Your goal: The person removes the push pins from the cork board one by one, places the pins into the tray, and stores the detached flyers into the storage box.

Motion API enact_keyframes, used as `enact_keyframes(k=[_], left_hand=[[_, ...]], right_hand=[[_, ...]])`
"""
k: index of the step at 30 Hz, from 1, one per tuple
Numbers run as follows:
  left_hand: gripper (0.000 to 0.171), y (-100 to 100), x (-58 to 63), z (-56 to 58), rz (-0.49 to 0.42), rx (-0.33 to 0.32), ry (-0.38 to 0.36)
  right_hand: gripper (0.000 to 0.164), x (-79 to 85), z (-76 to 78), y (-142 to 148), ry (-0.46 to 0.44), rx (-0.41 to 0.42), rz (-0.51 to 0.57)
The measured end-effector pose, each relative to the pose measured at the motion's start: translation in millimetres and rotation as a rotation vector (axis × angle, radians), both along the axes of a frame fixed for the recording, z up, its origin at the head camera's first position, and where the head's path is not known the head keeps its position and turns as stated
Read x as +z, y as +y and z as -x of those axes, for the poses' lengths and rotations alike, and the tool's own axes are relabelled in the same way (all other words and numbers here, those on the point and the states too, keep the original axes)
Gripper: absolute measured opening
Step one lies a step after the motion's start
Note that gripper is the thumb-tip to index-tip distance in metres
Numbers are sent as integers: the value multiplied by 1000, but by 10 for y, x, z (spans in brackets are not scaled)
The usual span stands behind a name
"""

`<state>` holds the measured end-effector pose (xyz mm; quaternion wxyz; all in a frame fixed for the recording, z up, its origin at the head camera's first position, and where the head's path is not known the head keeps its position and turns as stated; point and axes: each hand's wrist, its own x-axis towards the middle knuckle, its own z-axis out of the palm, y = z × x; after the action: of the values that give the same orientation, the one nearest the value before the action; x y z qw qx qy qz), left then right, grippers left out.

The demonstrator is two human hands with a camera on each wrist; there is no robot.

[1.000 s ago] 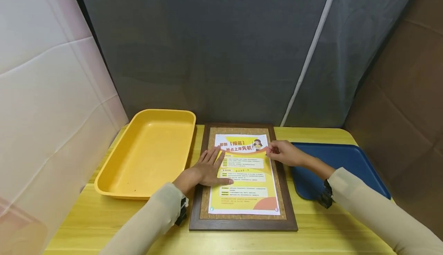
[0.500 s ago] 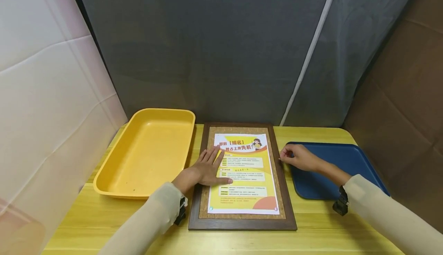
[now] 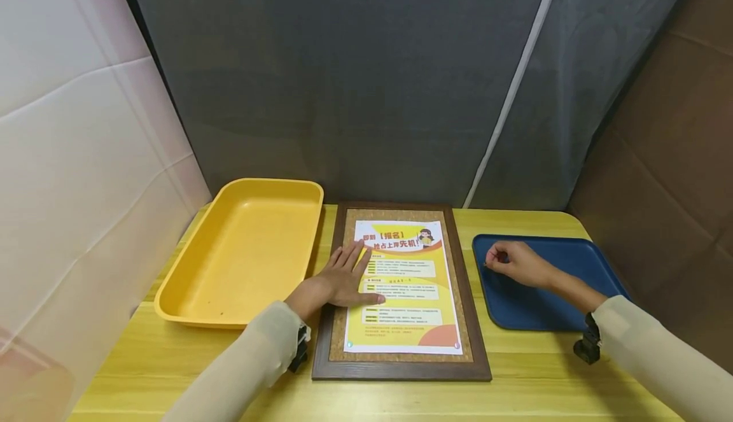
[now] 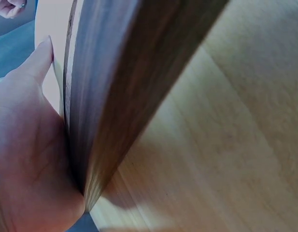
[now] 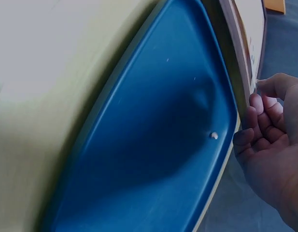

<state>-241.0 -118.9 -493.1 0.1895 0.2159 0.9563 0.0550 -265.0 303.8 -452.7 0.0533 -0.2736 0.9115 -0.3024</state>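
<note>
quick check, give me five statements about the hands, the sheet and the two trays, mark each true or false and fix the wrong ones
1. The left hand rests on the printed sheet with its fingers spread. True.
2. Both hands are touching the sheet. False: the right hand is apart from it, over the blue tray.
3. The yellow tray stands to the left of the framed board. True.
4. The printed sheet covers the whole board right up to the frame. False: a border of cork shows around it.
5. A small pale item lies in the blue tray. True.
</note>
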Motion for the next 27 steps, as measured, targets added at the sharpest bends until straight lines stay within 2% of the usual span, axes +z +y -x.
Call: enact_keyframes(k=[4,7,11,14,21,27], left_hand=[[118,2,24,-16,-1,-4,11],[117,11,87,-48,0,-8,13],[116,20,156,-75,23,-11,7],[115,23,163,-76,52,-8,-3],[115,22,240,-128,12,-12,10],[118,7,101,-64,17,-18,9]], right_hand=[[8,14,2,99,-7,-22,-25],[7,15,9,174,-4,-28,-40],[7,-12,27,267,6,-33,-49],[8,-38,43,319,11,-40,-55],[8,-85,70,384,9,-60,-59],[8,-170,96,437,-15,-73,-66]])
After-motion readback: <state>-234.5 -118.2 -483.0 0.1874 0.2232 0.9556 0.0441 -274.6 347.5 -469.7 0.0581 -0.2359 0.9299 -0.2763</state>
